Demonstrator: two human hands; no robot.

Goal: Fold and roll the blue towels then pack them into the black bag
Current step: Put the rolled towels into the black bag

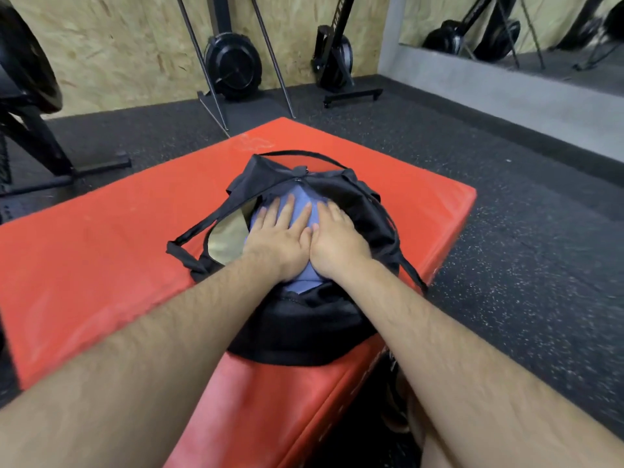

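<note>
Across the back of my feed runs a chipboard wall [118,45], with black gym machines [233,65] standing against it on a dark speckled rubber floor [506,231]. On that floor, filling the middle of my view, sits a big red pad [101,265] with one corner pointing away from me.

The black bag [304,329] lies on the near right part of the pad, its mouth unzipped and gaping toward the camera. A patch of tan lining [226,241] shows at its left edge. The blue towels [300,204] are inside the bag, bulging up through the opening, and I cannot tell how many there are.

Both hands lie flat on top of the towels, side by side and touching along their inner edges. The left hand [277,238] has its fingers straight and fanned apart, reaching toward the far end of the opening. The right hand [337,241] lies palm down with its fingers straight and closer together, next to the right lip of the bag.

A black strap [199,231] loops out to the left across the pad, and a small zipper pull [299,170] sits at the far end of the opening.
</note>
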